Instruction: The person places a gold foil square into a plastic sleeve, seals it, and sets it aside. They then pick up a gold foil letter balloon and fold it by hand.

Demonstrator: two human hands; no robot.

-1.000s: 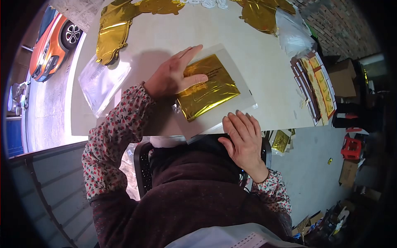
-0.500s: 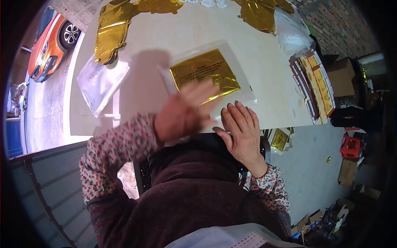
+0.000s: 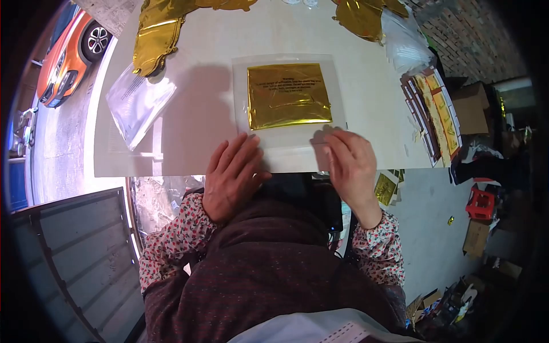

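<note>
Since a second ago the clear bag (image 3: 289, 108) with the gold foil sheet (image 3: 289, 95) was turned square to the table (image 3: 194, 108) edge, and now the left hand (image 3: 231, 174) and right hand (image 3: 351, 163) rest below it, fingers spread flat, probably pressing its near flap closed, gripping nothing.

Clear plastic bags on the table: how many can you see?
3. One clear bag with the folded gold foil lies under both hands; a second bag lies at left; a heap at top right may hide more.

Dark print lines stand on the gold foil sheet (image 3: 289, 95), too small to read.
</note>
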